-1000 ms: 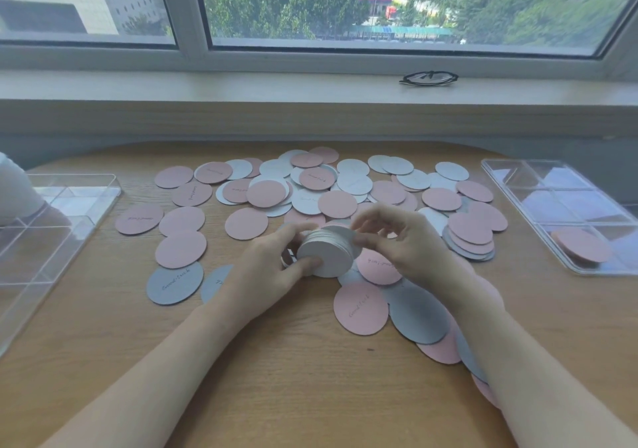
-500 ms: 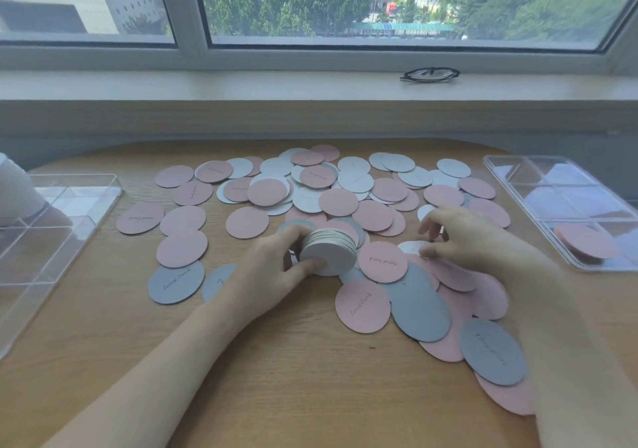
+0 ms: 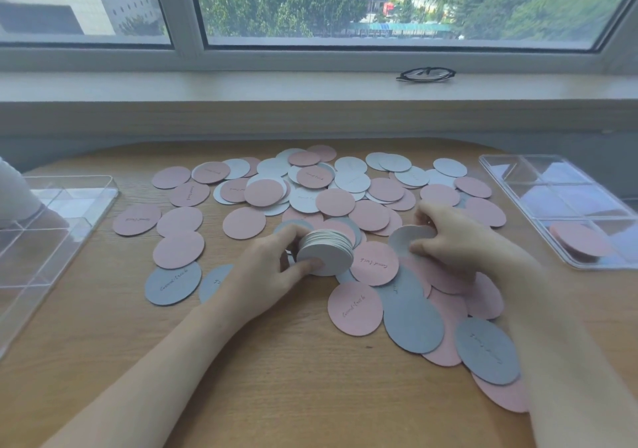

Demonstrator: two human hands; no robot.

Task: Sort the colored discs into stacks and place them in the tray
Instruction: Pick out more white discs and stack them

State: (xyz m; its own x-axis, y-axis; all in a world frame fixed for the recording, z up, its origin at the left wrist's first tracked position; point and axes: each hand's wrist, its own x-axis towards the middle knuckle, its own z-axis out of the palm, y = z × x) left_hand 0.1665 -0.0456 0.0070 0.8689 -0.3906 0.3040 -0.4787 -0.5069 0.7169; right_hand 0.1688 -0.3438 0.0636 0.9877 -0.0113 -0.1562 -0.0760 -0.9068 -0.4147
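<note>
At a wooden table (image 3: 276, 396) beneath a window, pink, white and grey discs (image 3: 338, 202) lie scattered and overlapping across the middle. A clear divided tray (image 3: 511, 185) sits at my right, with a short stack of pink discs (image 3: 580, 240) in its near compartment; a second clear tray (image 3: 69, 220) stands at my left. My left hand (image 3: 266, 271) grips a stack of white discs (image 3: 326, 252) on its edge, thumb in front, fingers curled round the back (the stack is tilted, just above the table). My right hand (image 3: 455, 240) pinches a single white disc (image 3: 409, 239), just beside the stack. A pair of glasses (image 3: 426, 74) rests on the windowsill.
</note>
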